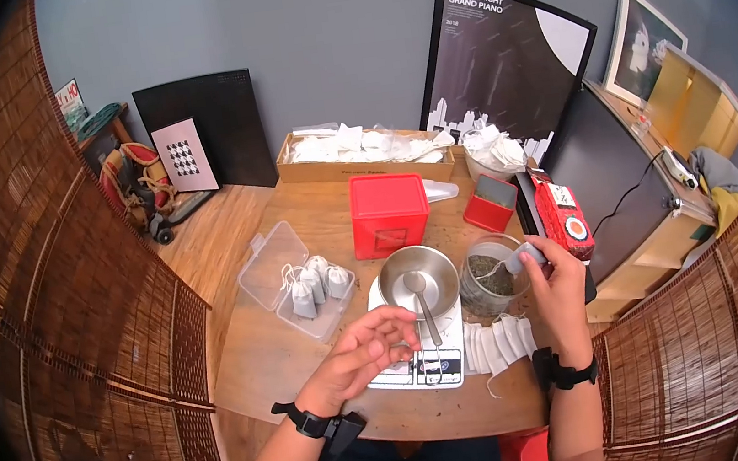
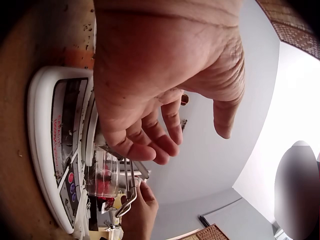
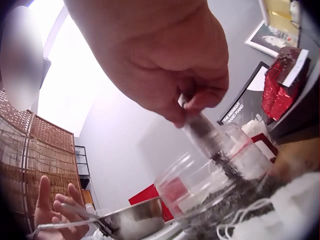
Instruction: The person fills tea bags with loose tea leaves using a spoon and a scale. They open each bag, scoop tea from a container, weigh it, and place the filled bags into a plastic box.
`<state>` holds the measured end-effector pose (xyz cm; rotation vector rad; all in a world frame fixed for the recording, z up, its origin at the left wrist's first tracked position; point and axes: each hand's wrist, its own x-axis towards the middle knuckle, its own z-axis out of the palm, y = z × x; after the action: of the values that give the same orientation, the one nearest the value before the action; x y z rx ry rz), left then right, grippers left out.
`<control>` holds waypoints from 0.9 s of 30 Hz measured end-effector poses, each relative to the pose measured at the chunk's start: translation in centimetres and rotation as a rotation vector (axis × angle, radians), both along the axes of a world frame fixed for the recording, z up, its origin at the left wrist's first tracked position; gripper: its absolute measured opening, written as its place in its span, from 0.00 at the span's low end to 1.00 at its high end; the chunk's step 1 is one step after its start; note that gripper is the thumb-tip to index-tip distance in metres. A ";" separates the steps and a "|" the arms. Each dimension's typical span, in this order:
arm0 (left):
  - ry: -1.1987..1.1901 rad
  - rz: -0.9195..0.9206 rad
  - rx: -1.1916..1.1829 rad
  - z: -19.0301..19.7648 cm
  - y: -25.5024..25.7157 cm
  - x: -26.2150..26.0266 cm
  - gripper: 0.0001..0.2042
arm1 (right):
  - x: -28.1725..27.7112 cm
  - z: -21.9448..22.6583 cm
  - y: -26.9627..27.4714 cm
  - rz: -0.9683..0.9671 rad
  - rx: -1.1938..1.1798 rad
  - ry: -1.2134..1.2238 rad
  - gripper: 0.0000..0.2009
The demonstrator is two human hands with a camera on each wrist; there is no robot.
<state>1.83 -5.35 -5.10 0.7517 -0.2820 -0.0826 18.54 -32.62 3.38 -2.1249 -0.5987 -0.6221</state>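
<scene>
My right hand (image 1: 561, 279) pinches a small drawstring tea bag (image 1: 524, 256) above a clear jar (image 1: 495, 305) of dark loose tea leaves (image 3: 210, 200). The bag tilts downward in the right wrist view, with dark leaves at its lower end, over the jar's mouth. Palm up, my left hand (image 1: 364, 356) hovers empty beside the steel bowl (image 1: 392, 269), fingers loosely bent. A spoon (image 1: 427, 311) leans in that bowl, its handle near the left fingertips. Under the bowl is a white kitchen scale (image 1: 387, 378). Flat white bags (image 1: 498, 344) lie in a row beside it.
Left, an open plastic box (image 1: 311, 323) holds several filled bags (image 1: 304, 298). Behind stand a red tin (image 1: 389, 214), a smaller red container (image 1: 488, 204) and a cardboard tray (image 1: 361, 169) of white bags. A red package (image 1: 564, 225) stands right of the jar.
</scene>
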 end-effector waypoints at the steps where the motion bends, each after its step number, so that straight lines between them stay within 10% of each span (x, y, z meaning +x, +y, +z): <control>1: -0.004 -0.005 0.001 0.0 0.0 0.0 0.34 | -0.1 0.0 0.1 0.020 0.011 0.028 0.12; 27: -0.024 0.047 -0.094 -0.4 0.1 0.5 0.27 | -1.0 -1.1 -0.4 0.089 -0.012 0.223 0.13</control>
<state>2.33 -5.28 -5.51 0.6662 -0.2892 -0.0160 17.49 -33.03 2.32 -2.1301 -0.5692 -0.3270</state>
